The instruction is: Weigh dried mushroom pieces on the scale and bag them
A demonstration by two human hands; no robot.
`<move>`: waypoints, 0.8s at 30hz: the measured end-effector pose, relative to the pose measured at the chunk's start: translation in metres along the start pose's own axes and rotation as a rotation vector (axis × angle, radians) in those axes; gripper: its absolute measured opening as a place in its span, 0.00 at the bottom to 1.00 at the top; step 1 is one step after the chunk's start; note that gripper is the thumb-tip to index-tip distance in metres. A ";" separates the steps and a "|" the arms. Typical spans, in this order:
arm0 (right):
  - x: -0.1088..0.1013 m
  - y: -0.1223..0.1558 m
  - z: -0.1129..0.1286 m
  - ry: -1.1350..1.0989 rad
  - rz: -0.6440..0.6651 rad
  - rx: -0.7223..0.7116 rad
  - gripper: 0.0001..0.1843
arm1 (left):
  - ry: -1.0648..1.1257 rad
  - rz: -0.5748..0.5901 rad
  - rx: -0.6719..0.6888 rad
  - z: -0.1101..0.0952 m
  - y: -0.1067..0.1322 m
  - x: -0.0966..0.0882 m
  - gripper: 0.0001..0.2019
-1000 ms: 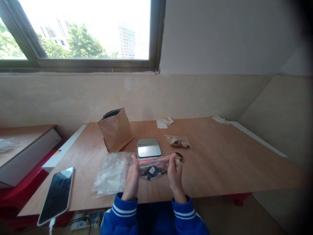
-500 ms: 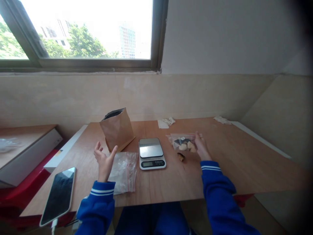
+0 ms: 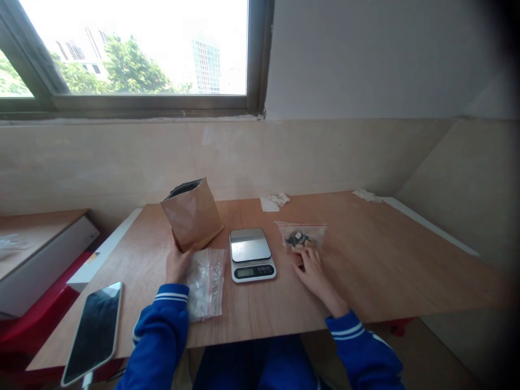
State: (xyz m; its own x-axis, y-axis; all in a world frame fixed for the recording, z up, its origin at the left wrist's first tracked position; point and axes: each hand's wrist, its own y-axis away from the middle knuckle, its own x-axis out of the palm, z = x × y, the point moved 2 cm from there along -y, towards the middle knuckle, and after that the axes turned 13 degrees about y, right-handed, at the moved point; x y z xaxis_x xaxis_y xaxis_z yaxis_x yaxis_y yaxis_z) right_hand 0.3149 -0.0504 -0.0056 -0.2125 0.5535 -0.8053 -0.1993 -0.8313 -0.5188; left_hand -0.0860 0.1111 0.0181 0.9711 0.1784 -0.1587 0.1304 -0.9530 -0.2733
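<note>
A brown paper bag (image 3: 194, 211) with a dark lining stands with its top gaping at the left of the table. My left hand (image 3: 177, 264) is closed around its lower left edge, thumb in front. Under that wrist lies a clear zip bag (image 3: 205, 287) with a red seal line. A kitchen scale (image 3: 251, 249) with a bare steel plate sits between my hands. My right hand (image 3: 311, 271) has its fingers curled and pinched in front of another zip bag (image 3: 298, 232), which holds dark and pale stone-like pieces. The small brown-and-black piece at those fingertips is mostly hidden.
A phone (image 3: 94, 333) with a charging cable lies at the table's left front edge. Crumpled white tissue (image 3: 279, 200) and a second tissue (image 3: 368, 196) lie along the back. A window (image 3: 142, 54) is above the wall, and a red stool (image 3: 36, 314) stands at left.
My left hand has moved from open in the air onto the paper bag's lower edge. My right hand has let go of the filled zip bag and come down onto the small piece before it.
</note>
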 end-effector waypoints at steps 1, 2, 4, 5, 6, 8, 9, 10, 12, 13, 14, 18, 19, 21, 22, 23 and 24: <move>0.005 0.005 0.000 0.008 0.028 -0.004 0.11 | -0.023 0.000 -0.002 0.004 0.000 -0.001 0.30; 0.008 0.008 0.000 -0.004 0.049 -0.004 0.12 | -0.039 0.002 0.003 0.007 0.000 -0.002 0.28; 0.008 0.004 0.006 -0.080 0.071 -0.006 0.12 | -0.040 0.006 0.023 0.013 0.000 -0.003 0.27; 0.007 -0.001 0.012 -0.135 0.072 -0.010 0.12 | -0.036 0.006 0.034 0.015 0.000 -0.003 0.28; 0.004 -0.009 0.021 -0.191 0.074 -0.021 0.13 | -0.035 0.005 0.043 0.016 0.001 -0.003 0.28; -0.001 -0.028 0.044 -0.283 0.076 -0.054 0.15 | -0.029 0.006 0.057 0.016 0.001 -0.002 0.28; -0.003 -0.039 0.058 -0.313 0.087 -0.085 0.17 | -0.020 0.008 0.062 0.016 0.002 -0.002 0.28; -0.003 -0.049 0.071 -0.339 0.090 -0.116 0.17 | -0.008 0.011 0.066 0.015 0.002 -0.002 0.28; 0.000 -0.067 0.094 -0.388 0.130 -0.153 0.17 | 0.010 0.019 0.070 0.011 0.005 -0.002 0.26; 0.002 -0.074 0.103 -0.411 0.159 -0.155 0.16 | 0.016 0.024 0.077 0.008 0.006 -0.002 0.24; 0.004 -0.079 0.111 -0.430 0.183 -0.154 0.16 | 0.020 0.032 0.090 0.005 0.008 -0.002 0.23; -0.009 -0.081 0.135 -0.488 0.033 -0.142 0.15 | 0.030 0.061 0.149 -0.007 0.018 -0.002 0.18; -0.019 -0.078 0.141 -0.505 -0.067 -0.122 0.12 | 0.032 0.061 0.149 -0.009 0.020 -0.002 0.17; -0.043 -0.067 0.153 -0.540 -0.268 -0.068 0.09 | 0.041 0.054 0.142 -0.012 0.023 -0.001 0.17; -0.056 -0.061 0.160 -0.561 -0.324 -0.081 0.09 | 0.049 0.051 0.140 -0.013 0.024 0.000 0.17; -0.068 -0.055 0.169 -0.573 -0.339 -0.148 0.09 | 0.057 0.050 0.140 -0.014 0.024 0.000 0.17; -0.078 -0.050 0.179 -0.572 -0.321 -0.256 0.09 | 0.065 0.050 0.140 -0.015 0.025 0.001 0.17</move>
State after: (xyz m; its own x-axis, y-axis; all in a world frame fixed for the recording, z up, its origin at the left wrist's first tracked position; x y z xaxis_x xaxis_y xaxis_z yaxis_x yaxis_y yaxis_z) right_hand 0.1699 -0.0432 0.1342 -0.6643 0.6550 -0.3602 -0.1203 -0.5693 -0.8133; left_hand -0.0791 0.0842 0.0251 0.9871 0.1112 -0.1149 0.0570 -0.9162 -0.3967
